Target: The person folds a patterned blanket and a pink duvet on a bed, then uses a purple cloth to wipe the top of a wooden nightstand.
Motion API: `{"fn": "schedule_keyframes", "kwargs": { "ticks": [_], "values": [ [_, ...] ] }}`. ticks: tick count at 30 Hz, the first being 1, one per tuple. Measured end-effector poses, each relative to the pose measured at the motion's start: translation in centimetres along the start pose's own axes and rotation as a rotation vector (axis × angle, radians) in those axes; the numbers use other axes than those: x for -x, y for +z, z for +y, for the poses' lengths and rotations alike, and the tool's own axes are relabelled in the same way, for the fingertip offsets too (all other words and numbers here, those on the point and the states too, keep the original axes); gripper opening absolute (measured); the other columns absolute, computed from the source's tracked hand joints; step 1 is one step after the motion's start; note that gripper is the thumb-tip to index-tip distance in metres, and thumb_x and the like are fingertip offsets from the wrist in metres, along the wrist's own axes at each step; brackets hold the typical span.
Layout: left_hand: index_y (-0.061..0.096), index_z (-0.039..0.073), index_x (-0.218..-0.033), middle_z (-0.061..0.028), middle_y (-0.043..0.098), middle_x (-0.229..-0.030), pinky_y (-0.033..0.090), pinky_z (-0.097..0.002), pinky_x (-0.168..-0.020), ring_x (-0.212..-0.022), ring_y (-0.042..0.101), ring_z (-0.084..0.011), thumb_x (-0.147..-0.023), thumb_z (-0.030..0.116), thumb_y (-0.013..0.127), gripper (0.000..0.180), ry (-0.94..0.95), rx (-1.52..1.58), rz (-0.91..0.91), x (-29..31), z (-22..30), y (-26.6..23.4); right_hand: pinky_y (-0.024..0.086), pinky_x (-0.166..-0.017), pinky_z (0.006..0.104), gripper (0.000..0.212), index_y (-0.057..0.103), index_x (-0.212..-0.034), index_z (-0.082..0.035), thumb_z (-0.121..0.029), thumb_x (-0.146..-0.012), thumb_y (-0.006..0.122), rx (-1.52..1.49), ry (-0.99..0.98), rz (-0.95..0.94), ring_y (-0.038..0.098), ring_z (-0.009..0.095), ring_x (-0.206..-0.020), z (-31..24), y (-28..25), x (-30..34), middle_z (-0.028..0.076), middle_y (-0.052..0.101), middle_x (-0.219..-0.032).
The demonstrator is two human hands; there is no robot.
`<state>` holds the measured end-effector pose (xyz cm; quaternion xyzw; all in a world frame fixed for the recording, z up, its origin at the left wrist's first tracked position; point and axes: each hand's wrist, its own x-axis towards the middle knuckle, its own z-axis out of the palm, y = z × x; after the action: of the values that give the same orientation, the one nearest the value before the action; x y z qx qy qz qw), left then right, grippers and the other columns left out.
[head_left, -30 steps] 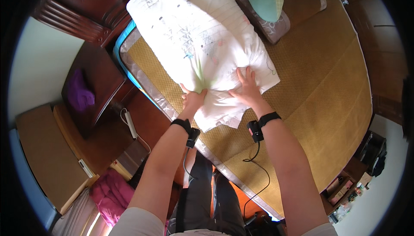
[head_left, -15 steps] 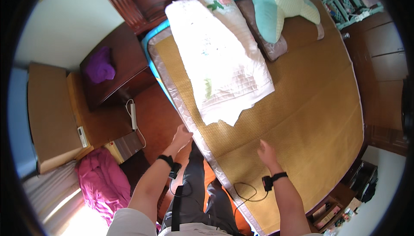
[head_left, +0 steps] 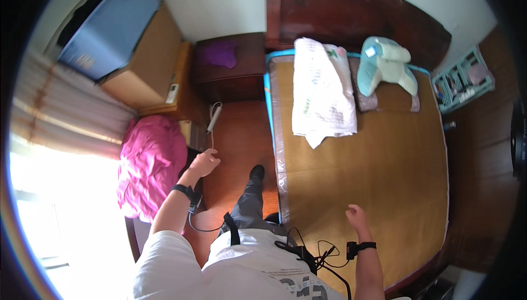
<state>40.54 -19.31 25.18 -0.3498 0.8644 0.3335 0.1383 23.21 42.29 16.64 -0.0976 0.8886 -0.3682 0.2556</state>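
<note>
My left hand (head_left: 205, 163) hangs in the air over the floor beside a pink bundle of cloth (head_left: 152, 160); it holds nothing, its fingers loosely bent and apart. Above the bed's woven mat (head_left: 362, 163) is my right hand (head_left: 358, 218), also with nothing in it and its fingers loosely curled. Farther up the bed lies a folded white quilt (head_left: 324, 94) with a printed pattern, out of reach of both hands. To its right, a pale green and cream shaped pillow (head_left: 387, 64) rests on a flat brown pillow (head_left: 387, 101).
A dark nightstand (head_left: 250, 56) with a purple cloth (head_left: 220, 54) stands by the headboard (head_left: 351, 9). A cardboard box (head_left: 148, 61) and a blue bin (head_left: 112, 28) are stacked at left. A white power strip (head_left: 214, 119) lies near the wooden floor's walkway. Cables (head_left: 326, 253) hang by my waist.
My body has turned left and moved back from the bed edge. The left hand has gone from the mattress edge toward the pink cloth. The quilt and pillows appear farther away.
</note>
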Motion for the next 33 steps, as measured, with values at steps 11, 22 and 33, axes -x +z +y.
{"fn": "schedule_keyframes", "kwargs": {
  "ticks": [11, 22, 33],
  "values": [
    [0.052, 0.004, -0.125, -0.0223, 0.064, -0.105, 0.049, -0.0388, -0.088, -0.103, 0.061, -0.0341, -0.077, 0.026, 0.066, 0.054, -0.413, 0.23, 0.364, 17.1, -16.0, -4.9, 0.05, -0.076, 0.0336, 0.034, 0.067, -0.101, -0.001, -0.024, -0.076, 0.068, 0.19, 0.041, -0.133, 0.065, 0.02, -0.087, 1.4, 0.0, 3.7, 0.011, 0.069, -0.092],
    [0.033, 0.003, -0.138, -0.032, 0.041, -0.129, 0.041, -0.0437, -0.099, -0.12, 0.045, -0.0433, -0.076, 0.037, 0.072, 0.081, -0.695, 0.193, 0.702, 17.6, -32.2, -12.9, 0.051, -0.066, 0.0298, 0.027, 0.061, -0.107, 0.004, -0.008, -0.083, 0.06, 0.038, 0.255, -0.246, 0.064, 0.017, -0.077, -14.5, 9.2, 0.0, 0.012, 0.067, -0.088],
    [0.026, 0.009, -0.144, -0.0268, 0.036, -0.138, 0.042, -0.0493, -0.099, -0.125, 0.041, -0.0427, -0.059, 0.052, 0.082, 0.11, -0.848, 0.222, 0.489, 6.0, -40.3, -21.2, 0.051, -0.066, 0.0288, 0.025, 0.061, -0.106, 0.003, -0.01, -0.085, 0.061, 0.227, 0.002, -0.334, 0.064, 0.016, -0.072, -28.8, 19.5, -1.7, 0.011, 0.067, -0.085]
  ]
}}
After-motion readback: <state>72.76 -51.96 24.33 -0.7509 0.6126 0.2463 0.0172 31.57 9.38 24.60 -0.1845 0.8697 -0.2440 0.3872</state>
